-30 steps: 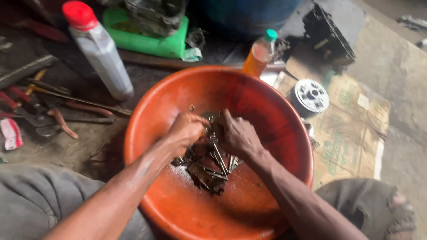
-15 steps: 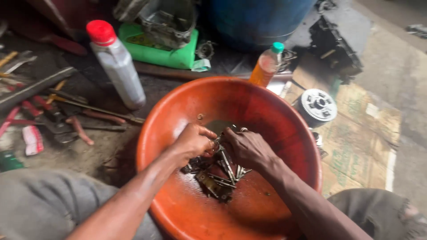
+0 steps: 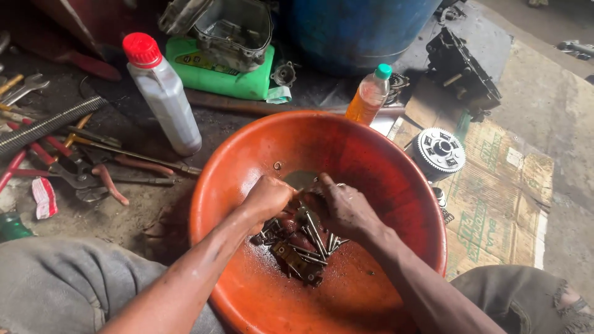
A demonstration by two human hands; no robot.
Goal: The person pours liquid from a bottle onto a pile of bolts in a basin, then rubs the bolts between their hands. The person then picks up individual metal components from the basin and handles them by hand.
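Both hands are in the orange basin (image 3: 383, 167), which sits on the floor between the person's knees. The left hand (image 3: 267, 196) is curled into a loose fist, knuckles up, over the near-left edge of the bolt pile (image 3: 303, 244); what it grips is hidden under the fingers. The right hand (image 3: 343, 207) has its fingers bent down and pressed together on the top of the pile, fingertips meeting the left hand's. Can't tell if either pinches a single part.

The pile sits at the basin's bottom, slightly left of centre, in a thin film of dark liquid. The bolts are long and thin, and most lie flat with the long axis running roughly far-left to near-right. A few cross them. I count about eight to ten shanks visible, plus a flat bracket-like piece at the near end; the rest is hidden by the hands. One small washer (image 3: 278, 165) lies apart on the basin's far-left wall.

Around the basin:
- One white bottle (image 3: 166, 99) with a red cap stands upright, far left.
- One orange-liquid bottle (image 3: 368, 96) with a green cap stands just behind the rim.
- One round toothed clutch part (image 3: 439, 148) lies on cardboard (image 3: 495, 198) to the right.
- One green container (image 3: 216, 71) is further back.
- Red-handled pliers (image 3: 74, 170) lie among loose tools at left.
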